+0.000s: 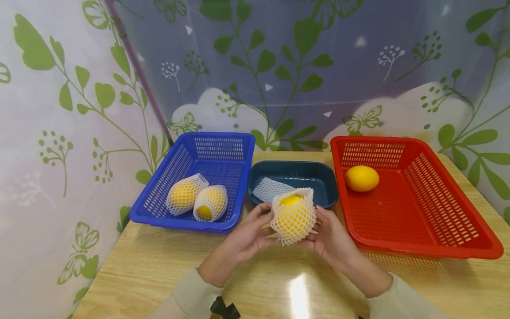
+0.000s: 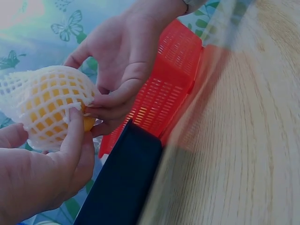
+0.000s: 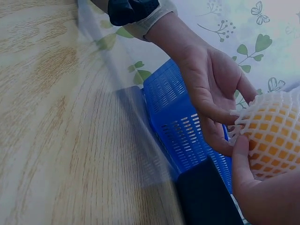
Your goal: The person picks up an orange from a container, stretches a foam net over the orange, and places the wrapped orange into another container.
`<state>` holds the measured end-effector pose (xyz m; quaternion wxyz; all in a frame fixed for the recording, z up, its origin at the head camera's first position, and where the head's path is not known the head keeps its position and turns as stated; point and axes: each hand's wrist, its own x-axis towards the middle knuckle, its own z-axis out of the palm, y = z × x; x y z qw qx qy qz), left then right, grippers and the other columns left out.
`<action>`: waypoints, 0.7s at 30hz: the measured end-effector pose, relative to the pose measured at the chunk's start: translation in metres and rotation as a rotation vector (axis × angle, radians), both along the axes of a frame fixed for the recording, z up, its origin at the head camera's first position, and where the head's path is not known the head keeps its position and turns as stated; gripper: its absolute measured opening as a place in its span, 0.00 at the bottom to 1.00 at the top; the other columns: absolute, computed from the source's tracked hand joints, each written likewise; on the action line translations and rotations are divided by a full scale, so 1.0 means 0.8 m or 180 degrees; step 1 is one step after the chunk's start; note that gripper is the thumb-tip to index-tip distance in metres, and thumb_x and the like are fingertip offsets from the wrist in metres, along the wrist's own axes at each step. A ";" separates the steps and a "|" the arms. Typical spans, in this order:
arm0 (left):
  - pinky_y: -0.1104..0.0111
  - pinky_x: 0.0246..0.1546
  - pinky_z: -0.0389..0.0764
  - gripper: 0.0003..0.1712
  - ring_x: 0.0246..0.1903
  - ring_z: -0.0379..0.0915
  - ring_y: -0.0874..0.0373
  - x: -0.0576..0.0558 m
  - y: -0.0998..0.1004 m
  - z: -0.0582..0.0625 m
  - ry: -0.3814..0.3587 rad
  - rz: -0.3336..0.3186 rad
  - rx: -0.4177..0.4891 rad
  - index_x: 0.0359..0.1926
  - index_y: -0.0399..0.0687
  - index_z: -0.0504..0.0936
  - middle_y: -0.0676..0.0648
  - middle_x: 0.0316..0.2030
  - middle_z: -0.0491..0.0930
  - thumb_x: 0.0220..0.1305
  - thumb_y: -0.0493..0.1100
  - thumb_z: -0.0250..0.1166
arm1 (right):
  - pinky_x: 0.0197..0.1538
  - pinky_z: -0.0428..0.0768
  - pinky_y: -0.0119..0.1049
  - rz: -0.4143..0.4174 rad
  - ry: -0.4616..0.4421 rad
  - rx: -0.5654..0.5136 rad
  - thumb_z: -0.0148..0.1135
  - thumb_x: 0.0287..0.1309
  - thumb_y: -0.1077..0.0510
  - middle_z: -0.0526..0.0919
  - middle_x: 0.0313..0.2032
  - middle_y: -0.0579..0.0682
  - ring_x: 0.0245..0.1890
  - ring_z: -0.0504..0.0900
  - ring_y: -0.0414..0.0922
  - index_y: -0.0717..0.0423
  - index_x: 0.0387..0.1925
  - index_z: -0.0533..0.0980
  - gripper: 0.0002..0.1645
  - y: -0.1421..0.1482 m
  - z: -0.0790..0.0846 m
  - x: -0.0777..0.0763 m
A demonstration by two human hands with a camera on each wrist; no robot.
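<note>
Above the table's middle, a yellow oval fruit [image 1: 294, 217] is wrapped in a white foam net sleeve, with bare yellow skin showing near its top. My left hand [image 1: 252, 232] holds it from the left, fingers and thumb curled round the netting. From the right, my right hand [image 1: 332, 237] grips the same fruit. In the left wrist view, fingertips of both hands pinch the net's edge around the fruit [image 2: 54, 110]. The right wrist view shows the netted fruit [image 3: 274, 136] between both hands; part of it is out of frame.
A blue basket [image 1: 223, 225] on the left holds two netted yellow fruits [image 1: 210, 203]. Behind my hands, a dark teal tub [image 1: 318, 166] contains a flat foam net sleeve [image 1: 271, 189]. One bare yellow fruit [image 1: 361, 178] lies in the red basket [image 1: 398, 212] on the right. A patterned curtain stands behind.
</note>
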<state>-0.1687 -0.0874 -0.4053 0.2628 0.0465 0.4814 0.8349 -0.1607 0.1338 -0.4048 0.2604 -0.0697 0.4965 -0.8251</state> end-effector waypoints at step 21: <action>0.56 0.50 0.79 0.22 0.51 0.73 0.53 -0.001 0.001 -0.001 0.0221 0.0011 -0.0372 0.67 0.54 0.57 0.45 0.57 0.68 0.76 0.48 0.48 | 0.55 0.79 0.41 -0.0021 0.0137 -0.0008 0.32 0.75 0.47 0.70 0.56 0.49 0.51 0.77 0.47 0.48 0.64 0.56 0.22 0.000 -0.004 0.002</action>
